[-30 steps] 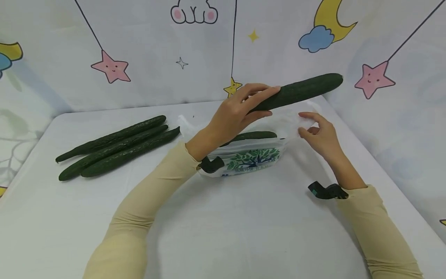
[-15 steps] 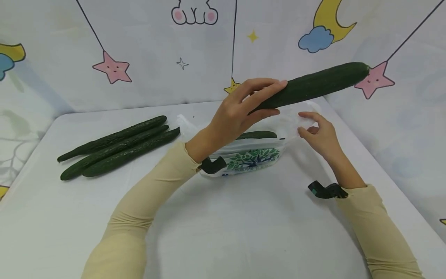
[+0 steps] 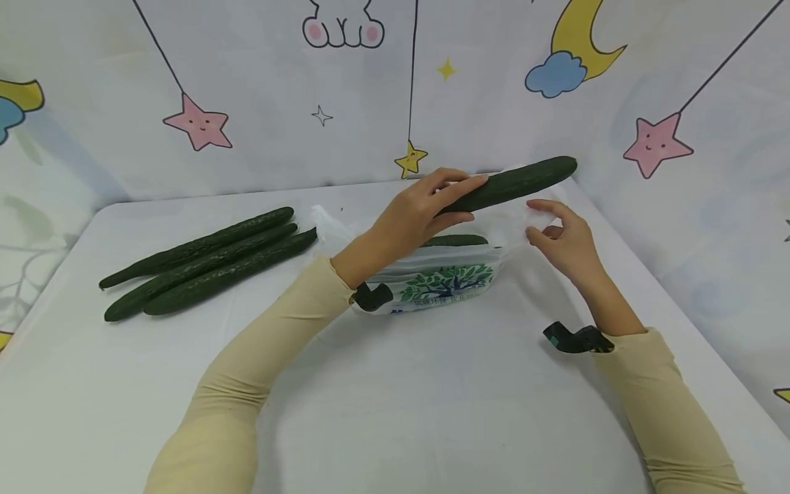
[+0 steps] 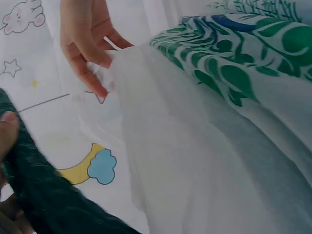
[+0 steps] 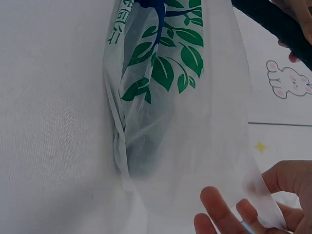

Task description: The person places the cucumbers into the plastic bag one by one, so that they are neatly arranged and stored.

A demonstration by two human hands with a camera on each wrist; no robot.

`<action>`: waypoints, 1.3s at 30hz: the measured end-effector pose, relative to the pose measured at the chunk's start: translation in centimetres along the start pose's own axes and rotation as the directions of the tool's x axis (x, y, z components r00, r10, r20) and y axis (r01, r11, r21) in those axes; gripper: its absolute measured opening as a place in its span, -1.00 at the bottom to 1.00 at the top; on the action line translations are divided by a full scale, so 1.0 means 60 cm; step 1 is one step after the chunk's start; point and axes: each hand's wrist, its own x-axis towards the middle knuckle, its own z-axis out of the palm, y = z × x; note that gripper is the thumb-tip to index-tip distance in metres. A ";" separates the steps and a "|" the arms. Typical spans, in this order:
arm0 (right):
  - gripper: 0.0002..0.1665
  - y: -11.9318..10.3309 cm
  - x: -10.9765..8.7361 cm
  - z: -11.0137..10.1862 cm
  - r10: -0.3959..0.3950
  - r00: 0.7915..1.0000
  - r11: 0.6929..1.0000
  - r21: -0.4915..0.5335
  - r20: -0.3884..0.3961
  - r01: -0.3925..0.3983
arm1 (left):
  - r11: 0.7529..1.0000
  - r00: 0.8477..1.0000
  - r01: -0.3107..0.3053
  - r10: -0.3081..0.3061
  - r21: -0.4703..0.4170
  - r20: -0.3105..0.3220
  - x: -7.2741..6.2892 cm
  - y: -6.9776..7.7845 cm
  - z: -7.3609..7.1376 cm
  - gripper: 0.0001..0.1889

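My left hand [image 3: 404,216] grips one end of a long dark green cucumber [image 3: 521,184], its far end pointing right and slightly upward above a white plastic bag [image 3: 444,283]. A green and blue tree is printed on the bag's front. Inside the bag's mouth, part of another cucumber [image 3: 458,240] shows. With thumb and fingers, my right hand [image 3: 566,241] pinches the bag's right edge. The right wrist view shows the thin plastic [image 5: 224,122] between those fingers. In the left wrist view, the held cucumber [image 4: 53,190] runs along the lower left, beside the bag.
Three more cucumbers [image 3: 204,257] lie side by side on the white-covered table [image 3: 432,398], left of the bag. Behind the table hangs a pale backdrop [image 3: 259,89] with stars, a moon and clouds.
The held cucumber first rose and slid to the right, then came lower and back left, nearer the bag's mouth. The right hand has kept its place on the bag's edge.
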 end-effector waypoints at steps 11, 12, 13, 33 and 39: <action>-0.42 -0.006 0.003 0.002 -0.028 1.000 0.999 0.036 0.004 0.027 | 0.962 0.894 0.233 -0.268 0.139 0.358 -0.014 -0.010 0.012 -0.49; -0.42 -0.007 0.003 0.002 -0.030 1.000 0.999 0.034 0.003 0.029 | 0.955 0.876 0.249 -0.293 0.162 0.383 -0.015 -0.011 0.013 -0.48; -0.43 -0.007 0.003 0.002 -0.033 0.999 0.999 0.034 0.001 0.032 | 0.947 0.858 0.263 -0.316 0.184 0.405 -0.016 -0.011 0.014 -0.48; -0.46 -0.015 -0.003 0.004 -0.031 1.000 0.998 0.049 -0.005 0.031 | 0.885 0.628 0.267 -0.460 0.381 0.628 -0.050 -0.019 0.033 -0.53; -0.46 -0.010 -0.004 -0.001 -0.036 0.999 0.998 0.050 -0.001 0.036 | 0.837 0.542 0.238 -0.536 0.493 0.647 -0.055 -0.013 0.020 -0.43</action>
